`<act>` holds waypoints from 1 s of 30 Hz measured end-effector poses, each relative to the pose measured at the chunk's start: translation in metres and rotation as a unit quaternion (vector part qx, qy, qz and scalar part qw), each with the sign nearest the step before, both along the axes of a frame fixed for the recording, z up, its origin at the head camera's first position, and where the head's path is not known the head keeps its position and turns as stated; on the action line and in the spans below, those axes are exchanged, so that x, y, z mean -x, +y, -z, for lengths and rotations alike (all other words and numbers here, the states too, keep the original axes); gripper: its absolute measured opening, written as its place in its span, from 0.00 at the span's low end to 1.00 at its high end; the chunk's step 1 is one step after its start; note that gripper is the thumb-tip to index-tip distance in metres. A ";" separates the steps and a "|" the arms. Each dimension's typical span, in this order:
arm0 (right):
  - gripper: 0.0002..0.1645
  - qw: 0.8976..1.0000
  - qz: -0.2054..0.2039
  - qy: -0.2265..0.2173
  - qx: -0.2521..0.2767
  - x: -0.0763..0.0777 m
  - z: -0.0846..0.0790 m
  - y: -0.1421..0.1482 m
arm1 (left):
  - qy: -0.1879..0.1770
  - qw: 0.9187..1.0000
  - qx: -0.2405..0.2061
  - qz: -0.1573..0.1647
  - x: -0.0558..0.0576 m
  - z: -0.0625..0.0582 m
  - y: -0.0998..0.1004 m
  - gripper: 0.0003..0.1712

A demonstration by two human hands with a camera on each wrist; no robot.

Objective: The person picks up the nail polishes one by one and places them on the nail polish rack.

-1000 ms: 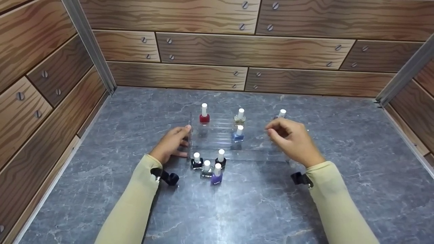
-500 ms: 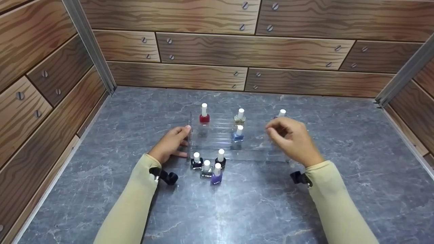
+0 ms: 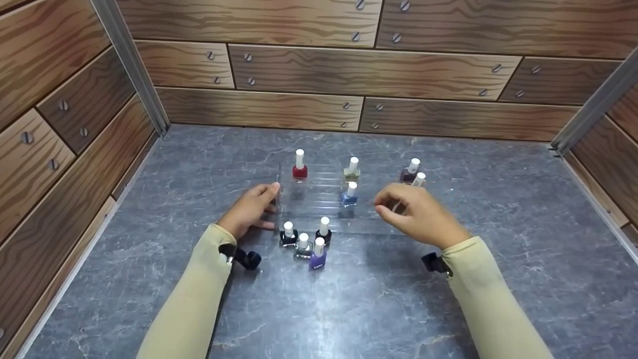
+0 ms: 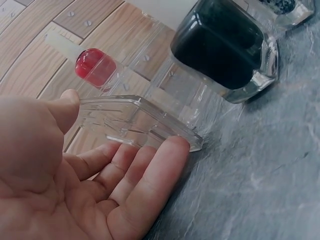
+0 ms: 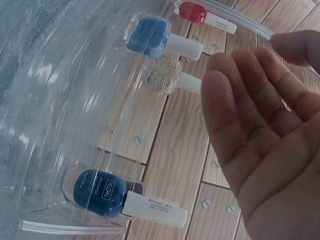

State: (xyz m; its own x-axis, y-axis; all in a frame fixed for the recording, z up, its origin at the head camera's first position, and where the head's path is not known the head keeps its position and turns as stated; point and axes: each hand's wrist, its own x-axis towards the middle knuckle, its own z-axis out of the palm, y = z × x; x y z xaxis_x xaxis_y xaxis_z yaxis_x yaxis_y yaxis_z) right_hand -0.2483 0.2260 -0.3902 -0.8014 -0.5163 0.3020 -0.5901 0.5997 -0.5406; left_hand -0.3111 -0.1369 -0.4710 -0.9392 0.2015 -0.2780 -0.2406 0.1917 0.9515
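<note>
A clear stepped display rack (image 3: 314,202) stands on the table. My left hand (image 3: 251,209) touches its left side panel, thumb at the upper edge and fingers against the outer face. Beside the rack's right part hovers my right hand (image 3: 416,214), fingers loosely bent, holding nothing. The top step bears a red nail polish bottle (image 3: 299,172), a gold-glitter bottle (image 3: 352,174) and a dark bottle (image 3: 408,176). One step lower are a light blue bottle (image 3: 350,199) and a deep blue bottle (image 5: 100,193), the latter mostly hidden behind my right hand in the head view.
Against the rack's front left stand a dark green bottle (image 3: 288,238), a black bottle (image 3: 324,236), a silver-glitter bottle (image 3: 303,250) and a purple bottle (image 3: 317,260). Wood-patterned walls (image 3: 299,70) enclose the marbled grey table (image 3: 374,309).
My right hand has shifted left and slightly toward me, uncovering the white cap of the deep blue bottle and more of the dark bottle. The left hand stays at the rack's side.
</note>
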 end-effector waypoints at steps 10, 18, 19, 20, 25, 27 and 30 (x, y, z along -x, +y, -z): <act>0.05 0.999 -0.010 -0.024 -0.027 -0.001 0.006 -0.006 | 0.004 1.000 0.000 0.006 -0.001 -0.002 0.001 0.36; 0.15 0.991 -0.048 -0.072 -0.100 -0.001 0.020 -0.031 | 0.011 1.000 -0.003 0.012 0.004 -0.004 0.003 0.34; 0.17 0.989 -0.053 -0.079 -0.116 -0.001 0.022 -0.036 | 0.012 1.000 -0.003 0.012 0.004 -0.004 0.003 0.34; 0.18 0.986 -0.058 -0.085 -0.129 -0.001 0.023 -0.041 | 0.012 1.000 -0.004 0.012 0.004 -0.003 0.003 0.34; 0.18 0.980 -0.069 -0.093 -0.161 0.002 0.028 -0.065 | 0.011 1.000 -0.009 0.011 0.002 -0.001 0.002 0.33; 0.16 0.980 -0.069 -0.088 -0.165 0.004 0.029 -0.072 | 0.010 1.000 -0.010 0.009 0.001 0.000 0.001 0.34; 0.16 0.980 -0.065 -0.084 -0.170 0.005 0.030 -0.078 | 0.009 1.000 -0.010 0.008 0.000 0.002 0.000 0.34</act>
State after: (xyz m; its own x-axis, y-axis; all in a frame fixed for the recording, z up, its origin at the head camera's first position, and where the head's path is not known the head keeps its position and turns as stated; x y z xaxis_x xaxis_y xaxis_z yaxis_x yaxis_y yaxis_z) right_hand -0.2538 0.1481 -0.4207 -0.7452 -0.6660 -0.0352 -0.5941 0.6869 -0.4185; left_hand -0.3115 -0.1372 -0.4726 -0.9408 0.2217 -0.2564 -0.2201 0.1757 0.9595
